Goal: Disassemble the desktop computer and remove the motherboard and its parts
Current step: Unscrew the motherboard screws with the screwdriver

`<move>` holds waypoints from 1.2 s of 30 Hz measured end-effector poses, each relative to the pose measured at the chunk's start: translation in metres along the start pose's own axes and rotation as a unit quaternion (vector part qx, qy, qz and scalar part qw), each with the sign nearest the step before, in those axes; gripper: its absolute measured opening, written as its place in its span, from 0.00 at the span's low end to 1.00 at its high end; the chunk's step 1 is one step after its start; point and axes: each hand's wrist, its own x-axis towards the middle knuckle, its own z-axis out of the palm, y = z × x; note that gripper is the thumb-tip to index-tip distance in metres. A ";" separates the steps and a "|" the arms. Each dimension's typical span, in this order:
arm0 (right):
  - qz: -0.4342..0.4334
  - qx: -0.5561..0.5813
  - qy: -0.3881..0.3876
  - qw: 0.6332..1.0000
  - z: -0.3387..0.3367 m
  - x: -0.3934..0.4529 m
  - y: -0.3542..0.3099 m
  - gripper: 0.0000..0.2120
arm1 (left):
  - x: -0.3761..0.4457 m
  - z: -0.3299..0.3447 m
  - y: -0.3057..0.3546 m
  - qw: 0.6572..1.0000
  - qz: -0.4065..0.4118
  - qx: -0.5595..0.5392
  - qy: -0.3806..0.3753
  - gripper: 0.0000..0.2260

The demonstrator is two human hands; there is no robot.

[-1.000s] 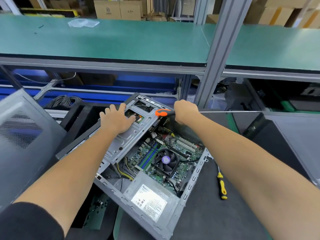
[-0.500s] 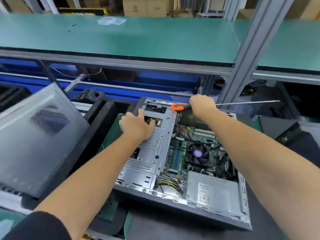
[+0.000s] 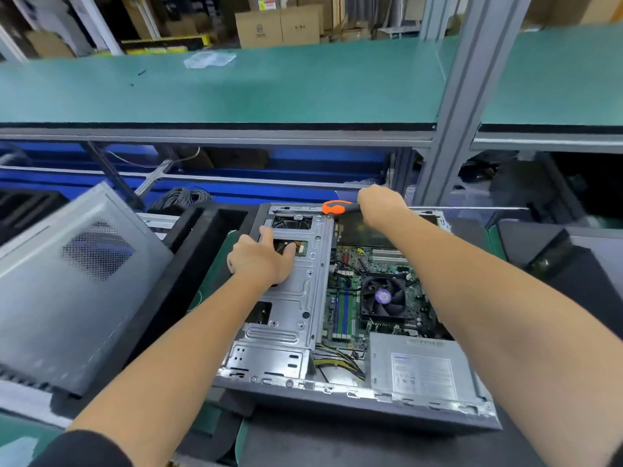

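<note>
right hand clenched around the handle of a long screwdriver with an orange-and-black handle, fist at the far edge of the open case; the orange end sticks out left of the fist, thin metal shaft runs out right, roughly level, past the grey frame post. left hand rests on the silver metal drive cage, fingers curled into and over a cutout in its top plate, thumb up toward the far side; it grips the cage edge there, exact finger hold partly hidden.

the grey desktop computer case lies on its side, open side up, on the dark mat in the middle of the near bench. drive cage fills its left half. right of the cage sits the green motherboard, in the case, with memory slots beside the cage and a black cpu cooler fan with a purple hub just right of them. grey power supply box with a white label in the near right corner, yellow and black cables bunched between it and the cage.

left of the case, a black foam tray, then a grey metal side panel with a mesh vent leaning tilted, blurred. far side: green-topped upper shelf with a clear plastic bag on it, cardboard boxes behind. coil of grey wire under the shelf, far left of the case.
</note>
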 end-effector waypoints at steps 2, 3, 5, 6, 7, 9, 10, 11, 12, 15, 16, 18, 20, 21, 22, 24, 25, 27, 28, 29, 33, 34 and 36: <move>0.005 0.006 -0.006 1.000 -0.001 -0.002 0.004 0.08 | 0.002 0.000 0.002 1.000 0.009 0.002 -0.004 0.36; 0.008 0.007 -0.009 1.000 -0.001 -0.003 0.006 0.08 | 0.002 0.000 0.004 1.000 0.015 0.006 -0.007 0.36; 0.012 0.006 -0.012 1.000 -0.002 -0.006 0.011 0.08 | 0.002 -0.002 0.006 1.000 0.024 0.009 -0.014 0.36; 0.013 0.009 -0.014 1.000 -0.002 -0.008 0.012 0.09 | 0.001 -0.002 0.006 0.999 0.026 0.011 -0.014 0.36; 0.015 0.014 -0.017 1.000 -0.003 -0.009 0.013 0.08 | -0.001 -0.002 0.006 0.999 0.028 0.012 -0.014 0.35; 0.021 0.015 -0.026 0.999 -0.003 -0.013 0.012 0.06 | -0.004 -0.005 0.008 0.999 0.034 0.014 -0.023 0.35; 0.017 0.015 -0.037 0.999 -0.004 -0.015 0.012 0.04 | -0.005 -0.007 0.010 0.999 0.033 0.018 -0.034 0.34; 0.007 0.020 -0.052 0.998 -0.006 -0.017 0.014 0.05 | -0.005 -0.011 0.013 0.998 0.030 0.033 -0.044 0.34; -0.005 0.029 -0.068 0.997 -0.008 -0.018 0.016 0.08 | -0.005 -0.016 0.017 0.996 0.031 0.066 -0.046 0.34; -0.029 0.119 -0.073 0.990 -0.030 -0.024 0.024 0.24 | -0.006 -0.026 0.029 0.980 0.085 0.180 0.031 0.28; -0.037 0.159 -0.042 0.986 -0.043 -0.026 0.025 0.23 | -0.005 -0.027 0.035 0.970 0.131 0.187 0.079 0.23; -0.048 0.228 0.028 0.972 -0.071 -0.032 0.027 0.17 | -0.002 -0.028 0.050 0.949 0.247 0.124 0.153 0.16; -0.053 0.300 0.099 0.947 -0.100 -0.039 0.024 0.15 | -0.003 -0.032 0.066 0.926 0.343 -0.042 0.154 0.15; -0.052 0.355 0.134 0.924 -0.112 -0.044 0.021 0.14 | -0.005 -0.033 0.074 0.907 0.377 -0.125 0.140 0.16; -0.049 0.424 0.162 0.890 -0.122 -0.048 0.017 0.13 | -0.008 -0.034 0.081 0.883 0.413 -0.175 0.139 0.17; -0.043 0.565 0.190 0.802 -0.135 -0.058 0.009 0.13 | -0.014 -0.036 0.093 0.842 0.480 -0.204 0.135 0.19; -0.043 0.615 0.192 0.764 -0.139 -0.063 0.007 0.13 | -0.017 -0.037 0.098 0.834 0.496 -0.219 0.105 0.20; -0.045 0.664 0.192 0.721 -0.141 -0.069 0.003 0.14 | -0.020 -0.038 0.107 0.828 0.496 -0.258 0.039 0.19; -0.046 0.672 0.193 0.714 -0.140 -0.072 0.003 0.14 | -0.022 -0.038 0.111 0.824 0.492 -0.279 0.015 0.17; -0.045 0.672 0.198 0.713 -0.138 -0.074 0.003 0.13 | -0.023 -0.038 0.115 0.820 0.487 -0.301 -0.005 0.13; -0.030 0.623 0.232 0.746 -0.124 -0.085 0.010 0.11 | -0.027 -0.033 0.124 0.801 0.462 -0.368 -0.090 0.14; -0.022 0.612 0.238 0.754 -0.119 -0.087 0.014 0.09 | -0.028 -0.031 0.127 0.798 0.463 -0.369 -0.116 0.15; -0.009 0.602 0.238 0.762 -0.110 -0.090 0.023 0.08 | -0.030 -0.027 0.134 0.796 0.483 -0.337 -0.139 0.10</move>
